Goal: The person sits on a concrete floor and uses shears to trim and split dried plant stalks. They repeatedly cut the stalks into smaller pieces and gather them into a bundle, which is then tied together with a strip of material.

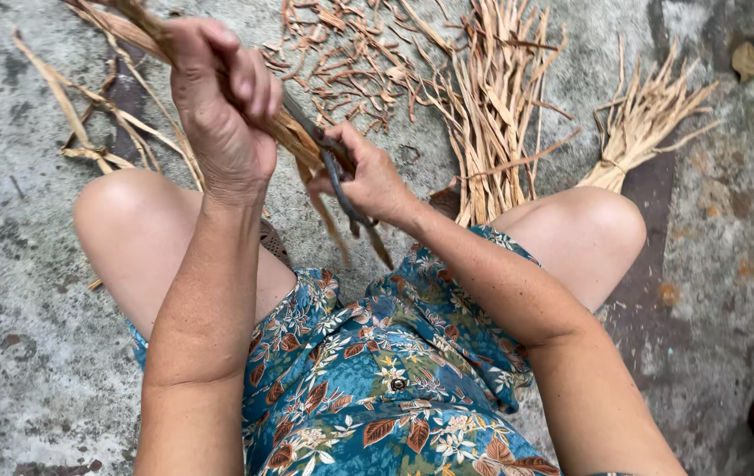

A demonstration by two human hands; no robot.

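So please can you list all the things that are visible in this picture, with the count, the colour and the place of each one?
dry strips in hand: one bunch, tan, held between both hands
dark tool: one, dark grey, in the right hand, kind unclear
loose strips: a pile, pale tan, on the floor, top centre
tied bundle: one, pale tan, on the floor, upper right
scraps: many, reddish brown, on the floor, top centre
dry leaf: one, brown, top right
floor: grey concrete
left hand: shut on the bunch
right hand: shut on the tool
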